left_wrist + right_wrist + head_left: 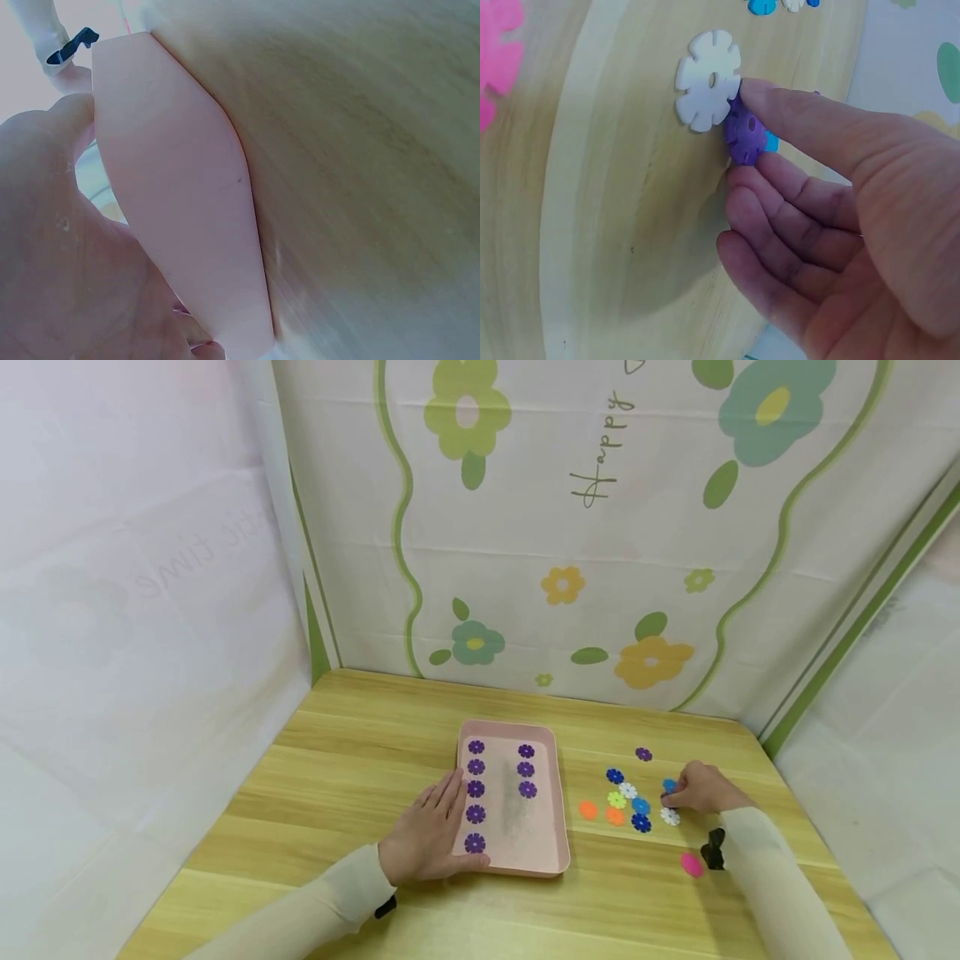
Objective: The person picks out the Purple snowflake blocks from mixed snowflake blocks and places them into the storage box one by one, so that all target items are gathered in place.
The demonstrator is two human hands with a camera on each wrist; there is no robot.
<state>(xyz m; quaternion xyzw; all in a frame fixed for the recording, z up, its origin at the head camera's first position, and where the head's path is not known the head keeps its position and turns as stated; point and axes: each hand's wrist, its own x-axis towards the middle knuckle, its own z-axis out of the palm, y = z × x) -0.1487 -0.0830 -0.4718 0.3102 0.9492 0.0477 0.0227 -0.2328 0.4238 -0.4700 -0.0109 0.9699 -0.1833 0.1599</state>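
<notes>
My left hand (426, 842) rests on the left and near rim of a pink tray (546, 843), its fingers straight and its thumb along the near corner. In the left wrist view, the hand touches the tray's outer wall (180, 172). Inside the tray, several purple flower-shaped discs form a left column, and three purple discs (526, 769) line the right side. My right hand (708, 789) pinches a purple notched disc (748, 136) between thumb and fingers, low over the table. A white disc (707, 81) lies beside it, and a blue disc peeks out behind.
Right of the tray lie several loose discs, among them orange (588, 810), yellow-green (617, 799) and dark blue (641, 822). One purple disc (643, 754) sits farther back, a pink one (692, 864) nearer me. Printed cloth walls (525, 527) bound the wooden table (337, 760).
</notes>
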